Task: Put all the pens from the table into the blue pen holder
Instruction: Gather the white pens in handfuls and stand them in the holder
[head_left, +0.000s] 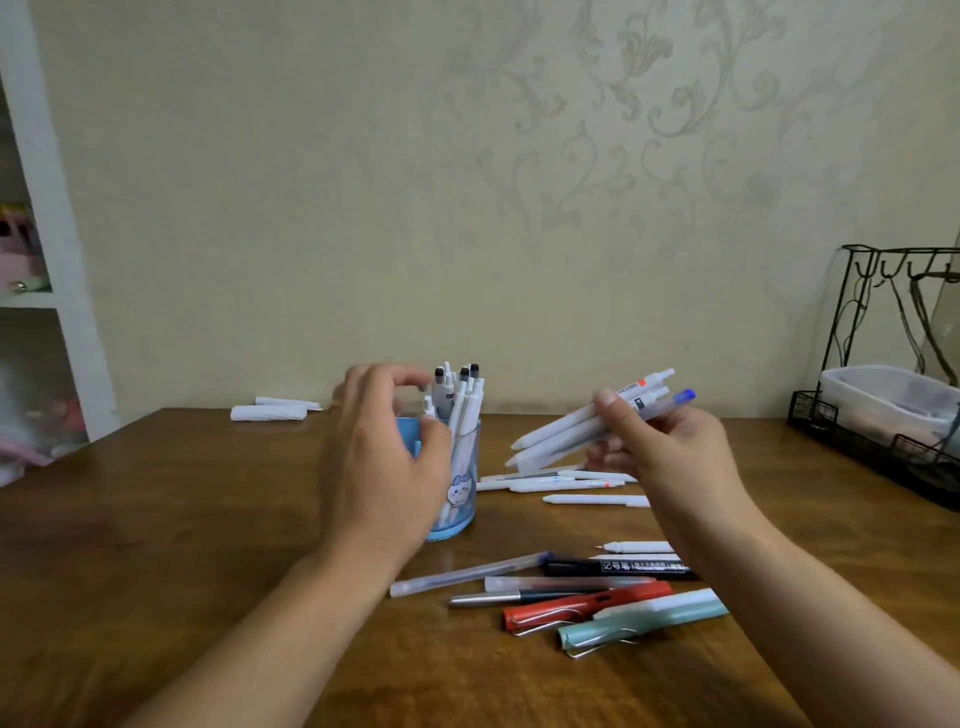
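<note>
You have a brown wooden table (156, 519) as your landmark. At its far right edge stands a black wire rack (878, 415) holding a clear plastic tub (883, 395). Two white paper rolls (270, 410) lie at its far left edge, and a white shelf unit (47, 218) stands beyond its left side.

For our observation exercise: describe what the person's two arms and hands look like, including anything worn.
Both forearms are bare to the frame's lower edge, with no sleeves in view. The left hand and right hand wear no gloves, and no rings, watch or bracelets show. The fingers are bare, with short nails.
</note>
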